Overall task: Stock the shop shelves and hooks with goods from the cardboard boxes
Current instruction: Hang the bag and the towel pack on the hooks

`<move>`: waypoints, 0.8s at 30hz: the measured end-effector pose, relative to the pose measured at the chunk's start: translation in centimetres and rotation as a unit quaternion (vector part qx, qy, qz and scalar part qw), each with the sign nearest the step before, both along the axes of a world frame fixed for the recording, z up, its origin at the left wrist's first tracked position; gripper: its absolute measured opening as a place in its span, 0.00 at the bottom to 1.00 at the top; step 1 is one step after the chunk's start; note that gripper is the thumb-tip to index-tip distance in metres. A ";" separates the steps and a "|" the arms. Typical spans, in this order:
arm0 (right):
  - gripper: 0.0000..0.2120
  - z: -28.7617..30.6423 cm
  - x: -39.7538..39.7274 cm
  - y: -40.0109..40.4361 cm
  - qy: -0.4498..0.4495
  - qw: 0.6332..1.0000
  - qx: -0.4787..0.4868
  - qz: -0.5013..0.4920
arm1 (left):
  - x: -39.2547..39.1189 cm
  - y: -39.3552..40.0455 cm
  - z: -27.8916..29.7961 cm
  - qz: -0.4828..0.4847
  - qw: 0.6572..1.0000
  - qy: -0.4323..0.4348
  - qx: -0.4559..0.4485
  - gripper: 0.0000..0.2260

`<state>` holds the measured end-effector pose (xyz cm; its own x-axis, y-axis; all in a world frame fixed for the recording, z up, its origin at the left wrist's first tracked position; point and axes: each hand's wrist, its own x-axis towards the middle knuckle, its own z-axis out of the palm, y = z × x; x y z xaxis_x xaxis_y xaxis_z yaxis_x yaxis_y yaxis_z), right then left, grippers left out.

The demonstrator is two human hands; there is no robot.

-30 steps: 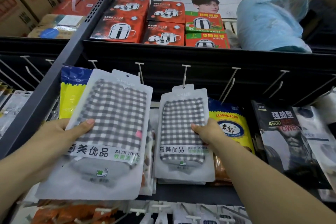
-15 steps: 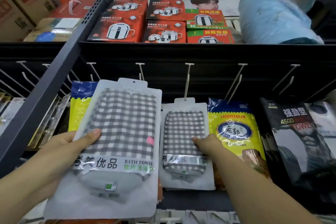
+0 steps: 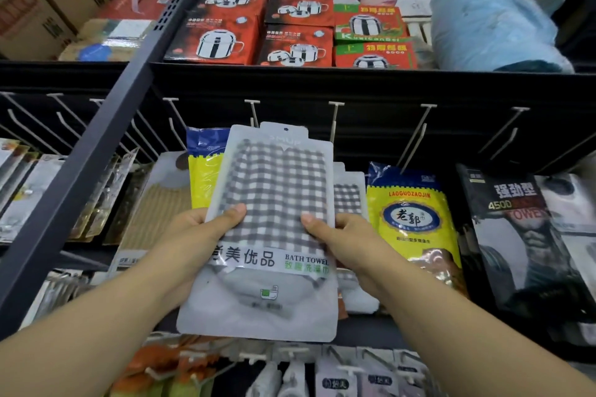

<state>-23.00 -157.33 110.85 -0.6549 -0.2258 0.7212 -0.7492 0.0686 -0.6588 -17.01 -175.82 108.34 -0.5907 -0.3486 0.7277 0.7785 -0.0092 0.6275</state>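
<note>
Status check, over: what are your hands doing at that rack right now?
Left hand and right hand grip checked bath towel pack. Its hang hole sits below hook, not yet on. Nothing blocking.

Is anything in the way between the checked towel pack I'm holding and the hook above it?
Nothing visible blocks it. Both the left hand and right hand hold the towel pack, its hang hole just below the bare hook. Another checked pack hangs behind it, lower down.

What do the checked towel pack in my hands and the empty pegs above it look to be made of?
Towel pack: frosted plastic pouch, probably; checked cloth shows through it. Pegs: pale thin rods with crossbar tips, metal or plastic, cannot tell. Left hand and right hand grip it.
</note>
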 end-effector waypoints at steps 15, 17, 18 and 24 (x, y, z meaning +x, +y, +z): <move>0.06 4.1 -0.1 6.8 -0.015 0.988 -0.144 -0.047 | 0.5 -1.6 0.3 0.160 0.986 0.009 -0.043 0.03; 0.07 5.1 0.0 6.6 -0.020 0.990 -0.132 -0.051 | 0.6 -2.2 0.2 0.179 0.983 0.002 -0.048 0.03; 0.07 5.5 0.0 6.4 -0.021 0.990 -0.129 -0.053 | 0.6 -2.4 0.1 0.187 0.981 -0.003 -0.056 0.03; 0.14 6.5 -0.4 5.0 -0.035 0.989 -0.126 -0.067 | 0.5 -3.9 -0.4 0.220 0.971 -0.017 -0.092 0.02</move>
<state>-23.42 -152.33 117.40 -0.7175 0.0472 0.6949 -0.6960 -0.0094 -0.7180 -16.56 -179.74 107.96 -0.4384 -0.4383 0.7846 0.6607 0.4347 0.6120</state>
